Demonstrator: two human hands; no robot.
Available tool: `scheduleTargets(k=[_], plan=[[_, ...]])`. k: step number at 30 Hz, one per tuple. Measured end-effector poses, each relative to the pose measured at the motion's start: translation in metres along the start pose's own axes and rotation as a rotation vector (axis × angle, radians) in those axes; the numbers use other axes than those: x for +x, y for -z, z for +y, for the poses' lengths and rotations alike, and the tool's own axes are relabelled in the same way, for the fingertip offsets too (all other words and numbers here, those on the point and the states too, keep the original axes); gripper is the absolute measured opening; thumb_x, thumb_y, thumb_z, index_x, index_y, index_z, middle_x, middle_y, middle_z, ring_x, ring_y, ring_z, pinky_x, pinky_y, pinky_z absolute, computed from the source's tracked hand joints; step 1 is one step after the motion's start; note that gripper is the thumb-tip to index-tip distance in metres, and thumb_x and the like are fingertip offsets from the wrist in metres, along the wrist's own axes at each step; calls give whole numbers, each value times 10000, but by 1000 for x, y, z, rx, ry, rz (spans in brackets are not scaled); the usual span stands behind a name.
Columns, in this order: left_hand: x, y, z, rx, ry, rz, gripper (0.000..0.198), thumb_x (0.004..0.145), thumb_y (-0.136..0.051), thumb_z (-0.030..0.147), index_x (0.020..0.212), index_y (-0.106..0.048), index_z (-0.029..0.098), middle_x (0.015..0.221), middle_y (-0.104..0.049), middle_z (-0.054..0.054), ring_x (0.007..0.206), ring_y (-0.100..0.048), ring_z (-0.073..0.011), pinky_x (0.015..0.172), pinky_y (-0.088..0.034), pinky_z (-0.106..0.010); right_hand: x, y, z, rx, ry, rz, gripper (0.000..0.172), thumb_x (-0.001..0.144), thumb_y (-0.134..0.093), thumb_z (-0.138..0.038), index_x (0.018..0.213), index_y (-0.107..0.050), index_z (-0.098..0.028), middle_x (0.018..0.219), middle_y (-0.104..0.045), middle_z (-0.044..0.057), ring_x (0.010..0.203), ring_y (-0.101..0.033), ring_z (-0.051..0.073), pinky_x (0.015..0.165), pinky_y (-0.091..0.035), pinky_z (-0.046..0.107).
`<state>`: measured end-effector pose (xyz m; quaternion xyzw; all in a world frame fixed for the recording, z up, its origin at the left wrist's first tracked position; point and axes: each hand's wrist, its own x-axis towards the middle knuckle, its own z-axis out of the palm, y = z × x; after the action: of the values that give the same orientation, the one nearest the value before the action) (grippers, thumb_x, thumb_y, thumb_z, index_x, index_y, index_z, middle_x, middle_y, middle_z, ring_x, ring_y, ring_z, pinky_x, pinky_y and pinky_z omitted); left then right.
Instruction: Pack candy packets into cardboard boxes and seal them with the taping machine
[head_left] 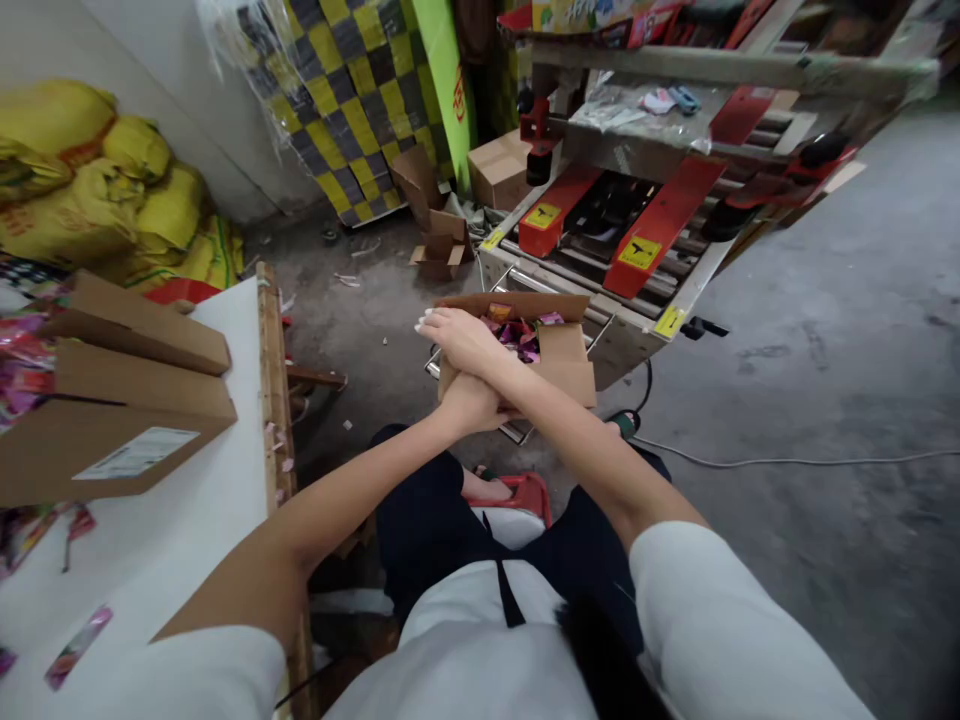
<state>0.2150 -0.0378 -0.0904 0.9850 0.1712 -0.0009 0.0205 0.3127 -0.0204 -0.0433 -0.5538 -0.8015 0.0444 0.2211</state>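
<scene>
A small open cardboard box (564,352) holding several colourful sachets sits at the near end of a box-sealing machine (637,215). My arms cross in front of me. My right hand (459,336) lies flat on the box's left flap, fingers stretched toward the left. My left hand (469,404) is under the right forearm, pressed against the box's near side; its fingers are hidden.
A white table (187,500) at my left carries open cardboard boxes (127,400) and loose sachets. Yellow sacks (90,180) are piled at the far left. Empty cartons (442,240) lie on the concrete floor. A cable (787,460) runs across the floor on the right.
</scene>
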Motion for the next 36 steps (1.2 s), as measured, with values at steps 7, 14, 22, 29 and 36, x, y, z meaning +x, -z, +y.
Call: scheduleTargets(k=[7, 14, 22, 29, 36], plan=[[7, -2, -5, 5, -76, 104, 854, 802, -773, 576, 1373, -554, -21, 1373, -608, -322, 1346, -550, -462, 1184, -398, -595, -48, 0, 46, 204, -371, 65, 436, 972, -461, -118, 1327, -710, -172, 1315, -729, 107, 1221, -668, 241, 1073, -483, 332], [4, -7, -7, 15, -79, 287, 963, 721, -851, 578, 1413, -457, 36, 1384, -555, -293, 1380, -503, -452, 1207, -395, -596, -26, 12, 67, 167, -589, -150, 304, 882, -594, -107, 1069, -830, -147, 1116, -795, 151, 1016, -744, 260, 884, -519, 286], [2, -19, -9, -16, -63, 432, 852, 694, -866, 608, 1273, -451, 140, 1288, -555, -217, 1305, -552, -396, 1166, -448, -577, -49, 4, 65, 213, -520, 88, 352, 913, -523, -94, 1126, -798, -149, 1168, -786, 118, 1051, -727, 219, 946, -495, 264], [4, -15, -10, -33, -86, 389, 658, 737, -827, 621, 1108, -495, 191, 1129, -585, -142, 1134, -615, -346, 1056, -522, -527, -53, 2, 47, 3, -571, 167, 346, 994, -426, -135, 1274, -625, -96, 1157, -738, 182, 1044, -680, 290, 845, -480, 335], [4, -18, -9, -11, -31, 394, 621, 730, -830, 619, 1037, -516, 179, 1078, -582, -138, 1055, -614, -337, 957, -544, -497, -53, -1, 49, -215, -161, 224, 416, 1055, -371, -177, 1424, -563, -173, 1425, -615, 148, 1263, -543, 285, 1036, -392, 408]])
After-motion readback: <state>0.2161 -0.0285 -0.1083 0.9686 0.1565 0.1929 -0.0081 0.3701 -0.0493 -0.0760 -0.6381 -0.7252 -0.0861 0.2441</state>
